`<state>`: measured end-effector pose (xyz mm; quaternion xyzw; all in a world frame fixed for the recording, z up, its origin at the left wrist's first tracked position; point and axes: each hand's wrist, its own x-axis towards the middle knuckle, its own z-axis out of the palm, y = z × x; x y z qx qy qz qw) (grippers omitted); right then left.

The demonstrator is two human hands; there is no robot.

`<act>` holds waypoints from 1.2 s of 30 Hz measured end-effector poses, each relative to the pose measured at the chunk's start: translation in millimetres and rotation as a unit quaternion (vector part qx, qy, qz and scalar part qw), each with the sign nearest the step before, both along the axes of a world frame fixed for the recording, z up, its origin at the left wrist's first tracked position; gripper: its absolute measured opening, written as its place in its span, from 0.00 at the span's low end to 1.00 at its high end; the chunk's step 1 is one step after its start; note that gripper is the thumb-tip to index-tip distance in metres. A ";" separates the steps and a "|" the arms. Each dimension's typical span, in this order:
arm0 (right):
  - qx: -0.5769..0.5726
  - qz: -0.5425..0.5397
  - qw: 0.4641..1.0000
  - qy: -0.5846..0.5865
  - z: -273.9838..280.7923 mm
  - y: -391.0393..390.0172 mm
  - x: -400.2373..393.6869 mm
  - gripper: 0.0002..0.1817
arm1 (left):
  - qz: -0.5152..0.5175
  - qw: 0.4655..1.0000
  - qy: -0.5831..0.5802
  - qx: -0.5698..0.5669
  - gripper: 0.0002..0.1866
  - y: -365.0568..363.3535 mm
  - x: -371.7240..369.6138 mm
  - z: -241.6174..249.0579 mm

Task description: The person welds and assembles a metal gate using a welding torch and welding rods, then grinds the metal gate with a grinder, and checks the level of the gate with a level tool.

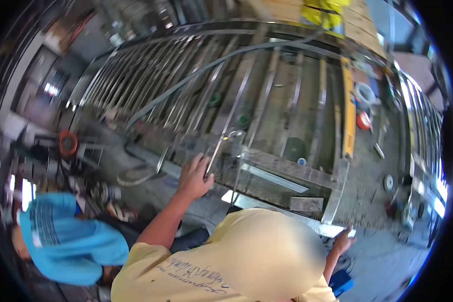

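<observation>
Faced a barred frame (307, 172) beyond left fingers (198, 161), workshop floor (382, 261) below right fingers (344, 236). Pinched a bar (217, 149) loosely left; couldn't tell right.

**Workbench (370, 176) bearing a barred metal frame (287, 165)**

A worn, grey-brown surface is carrying the wide frame, its many bars running roughly parallel. A yellow lettered bar (348, 105) is lying along the frame's right side. Farther right, a red round item (363, 120), a small metal cylinder (379, 151) and a pale disc (388, 182) are resting.
</observation>
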<state>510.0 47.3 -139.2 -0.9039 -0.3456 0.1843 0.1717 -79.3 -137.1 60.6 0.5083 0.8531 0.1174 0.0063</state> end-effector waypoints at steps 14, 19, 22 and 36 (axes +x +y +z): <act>-0.135 0.132 0.982 0.016 8.1 33.9 70.3 0.59 | 0.113 0.993 -0.012 0.019 0.30 3.0 1.8 1.6; -0.053 0.197 0.978 -0.051 61.2 66.3 49.5 0.52 | 0.121 0.992 -0.030 0.018 0.28 19.7 -26.5 2.1; 0.013 0.202 0.979 -0.021 97.8 72.4 3.8 0.49 | 0.099 0.993 -0.057 0.030 0.27 17.2 -36.0 2.3; 0.032 0.578 0.815 0.003 223.1 -2.4 -349.5 0.32 | -0.034 0.992 -0.120 0.028 0.31 -10.3 -51.6 -21.2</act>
